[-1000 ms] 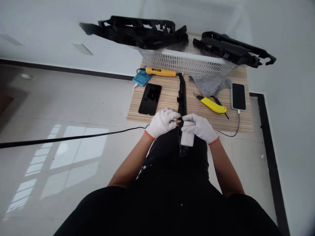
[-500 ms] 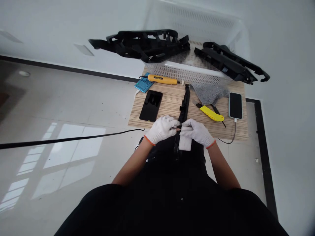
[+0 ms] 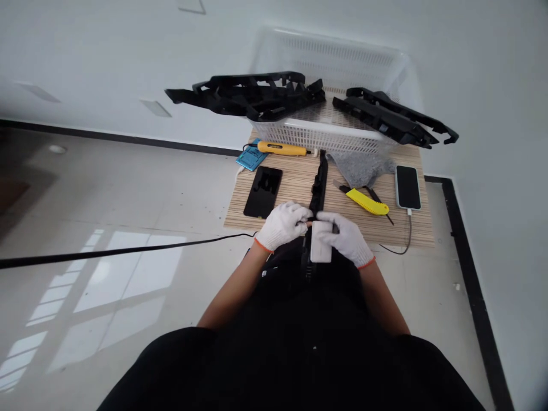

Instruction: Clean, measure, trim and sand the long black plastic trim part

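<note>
A long narrow black plastic trim piece (image 3: 318, 185) runs from the tabletop toward my body, its near end over my dark clothing. My left hand (image 3: 282, 224), in a white knit glove with an orange cuff, is closed on the left side of this trim piece. A bare fingertip shows at the glove's edge. My right hand (image 3: 346, 238), gloved the same way, has its fingers bent over a white rectangular block (image 3: 321, 250). That block lies against the right side of the trim piece. The exact finger contact is partly hidden.
A white plastic basket (image 3: 342, 128) at the back carries several black plastic parts (image 3: 257, 97). On the wood-patterned table (image 3: 295, 171) lie a yellow pen-like tool (image 3: 282, 149), a blue device (image 3: 252, 157), a black phone (image 3: 262, 192), grey cloth (image 3: 362, 167), a yellow utility knife (image 3: 367, 201) and a charging phone (image 3: 408, 187).
The camera view has shifted, so the basket and table sit slightly lower. My right fingers have moved a little on the white block. My left hand stays at the trim piece.
</note>
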A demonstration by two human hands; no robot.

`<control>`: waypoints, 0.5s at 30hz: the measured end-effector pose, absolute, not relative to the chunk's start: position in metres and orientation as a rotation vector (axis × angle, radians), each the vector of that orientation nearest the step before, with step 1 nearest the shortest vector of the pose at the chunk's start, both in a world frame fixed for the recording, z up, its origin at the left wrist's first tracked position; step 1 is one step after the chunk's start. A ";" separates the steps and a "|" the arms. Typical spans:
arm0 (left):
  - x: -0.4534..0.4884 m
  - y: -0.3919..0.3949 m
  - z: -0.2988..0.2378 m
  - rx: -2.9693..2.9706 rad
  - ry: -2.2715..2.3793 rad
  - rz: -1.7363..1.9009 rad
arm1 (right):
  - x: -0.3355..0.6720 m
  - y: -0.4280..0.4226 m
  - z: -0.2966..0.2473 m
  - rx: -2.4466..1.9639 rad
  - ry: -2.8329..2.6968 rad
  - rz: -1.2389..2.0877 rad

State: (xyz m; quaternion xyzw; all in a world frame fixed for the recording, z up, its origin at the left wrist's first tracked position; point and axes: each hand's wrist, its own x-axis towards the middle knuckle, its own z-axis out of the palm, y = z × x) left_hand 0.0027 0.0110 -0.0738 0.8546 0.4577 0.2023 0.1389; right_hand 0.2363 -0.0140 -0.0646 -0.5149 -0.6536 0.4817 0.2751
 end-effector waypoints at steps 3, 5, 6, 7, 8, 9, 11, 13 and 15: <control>0.001 0.012 -0.076 2.459 1.301 0.636 | 0.236 -0.021 -0.063 -1.348 -1.897 1.290; 0.001 0.013 -0.079 2.468 1.297 0.687 | 0.236 -0.022 -0.067 -1.372 -1.795 1.185; 0.002 0.013 -0.080 2.474 1.298 0.711 | 0.237 -0.021 -0.070 -1.391 -1.730 1.119; 0.003 0.013 -0.081 2.479 1.299 0.729 | 0.237 -0.021 -0.074 -1.413 -1.675 1.055; 0.003 0.013 -0.082 2.482 1.303 0.739 | 0.237 -0.020 -0.077 -1.437 -1.639 1.002; 0.003 0.013 -0.081 2.482 1.305 0.739 | 0.237 -0.019 -0.079 -1.461 -1.624 0.961; -0.001 0.010 -0.079 2.470 1.306 0.729 | 0.237 -0.020 -0.080 -1.497 -1.630 0.921; -0.009 0.004 -0.074 2.428 1.275 0.746 | 0.237 -0.021 -0.079 -1.513 -1.661 0.915; -0.019 -0.007 -0.070 2.353 1.182 0.785 | 0.237 -0.023 -0.076 -1.516 -1.692 0.931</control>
